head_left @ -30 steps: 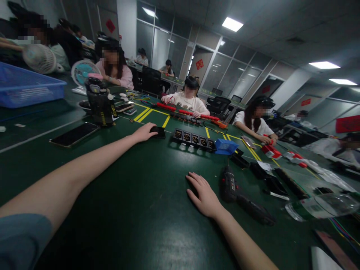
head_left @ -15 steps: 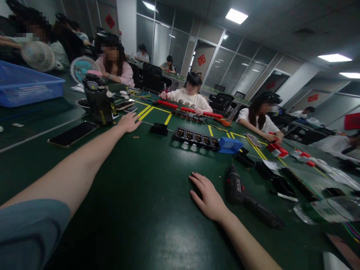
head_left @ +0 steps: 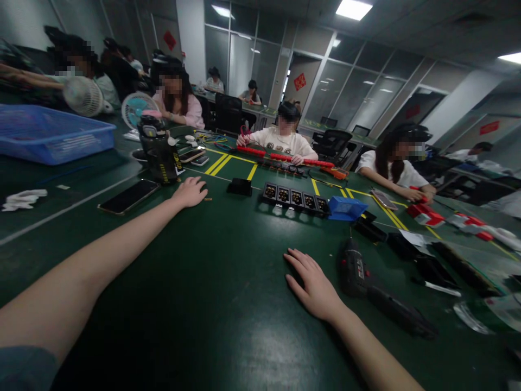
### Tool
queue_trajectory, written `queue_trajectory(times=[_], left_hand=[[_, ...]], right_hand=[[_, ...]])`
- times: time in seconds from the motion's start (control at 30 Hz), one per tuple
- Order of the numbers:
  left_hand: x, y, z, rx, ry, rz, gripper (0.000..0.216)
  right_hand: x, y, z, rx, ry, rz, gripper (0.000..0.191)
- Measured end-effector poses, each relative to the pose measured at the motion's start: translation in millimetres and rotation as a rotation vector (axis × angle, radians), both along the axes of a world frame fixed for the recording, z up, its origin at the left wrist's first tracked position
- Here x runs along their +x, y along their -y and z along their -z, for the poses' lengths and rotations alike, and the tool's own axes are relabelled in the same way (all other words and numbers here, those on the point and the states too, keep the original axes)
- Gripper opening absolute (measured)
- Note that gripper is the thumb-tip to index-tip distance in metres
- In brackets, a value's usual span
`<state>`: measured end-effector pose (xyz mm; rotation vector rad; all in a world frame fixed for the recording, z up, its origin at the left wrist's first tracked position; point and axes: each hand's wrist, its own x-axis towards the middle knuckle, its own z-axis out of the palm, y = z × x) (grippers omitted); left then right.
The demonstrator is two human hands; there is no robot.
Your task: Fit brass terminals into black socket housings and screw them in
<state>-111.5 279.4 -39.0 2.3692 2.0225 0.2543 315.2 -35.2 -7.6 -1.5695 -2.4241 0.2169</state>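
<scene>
My left hand (head_left: 190, 192) is stretched far out on the green table (head_left: 211, 304), fingers curled loosely and palm down, holding nothing. A small black part (head_left: 240, 187) lies apart from it to the right. Further right sits a black strip of gold-contact sockets (head_left: 295, 199). My right hand (head_left: 313, 286) rests flat and open on the table close to me. A black electric screwdriver (head_left: 382, 293) lies just right of it, untouched.
A phone (head_left: 129, 196) and a black bottle (head_left: 159, 152) lie left of my left hand. A blue bin (head_left: 346, 208), black parts and a white pen (head_left: 435, 287) fill the right. A blue basket (head_left: 52, 140) and fans stand far left. Several people work across the table.
My left hand let go of the small black part and drew back to the left, now resting on the table. My right hand stayed put. The view shifted slightly.
</scene>
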Motion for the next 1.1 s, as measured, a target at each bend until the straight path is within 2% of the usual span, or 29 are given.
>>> queue_trajectory(times=[0.13, 0.27, 0.47, 0.63, 0.73, 0.87, 1.0, 1.1], left_hand=[[3, 0, -0.6, -0.032, 0.025, -0.171, 0.079], [7, -2, -2.2, -0.050, 0.057, -0.264, 0.083], [12, 9, -6.6, -0.008, 0.065, -0.300, 0.074], [15, 39, -10.8, 0.058, 0.044, -0.301, 0.069], [14, 68, -11.8, 0.087, 0.023, -0.257, 0.074], [19, 101, -15.7, 0.121, -0.020, -0.079, 0.070], [26, 104, -20.9, 0.093, -0.039, 0.126, 0.058], [23, 94, -20.0, 0.082, -0.077, 0.185, 0.056]], right_hand=[[0, 1, -0.5, 0.006, -0.001, 0.000, 0.051], [0, 2, -1.4, 0.008, -0.001, 0.001, 0.051], [0, 2, -2.3, 0.000, 0.012, 0.003, 0.051], [0, 1, -1.7, 0.008, 0.001, -0.006, 0.050], [0, 1, -1.5, 0.012, -0.011, -0.005, 0.050], [0, 2, -1.3, 0.000, -0.006, 0.003, 0.051], [1, 2, -0.9, 0.000, -0.021, 0.001, 0.051], [0, 2, -0.9, -0.004, -0.034, 0.013, 0.051]])
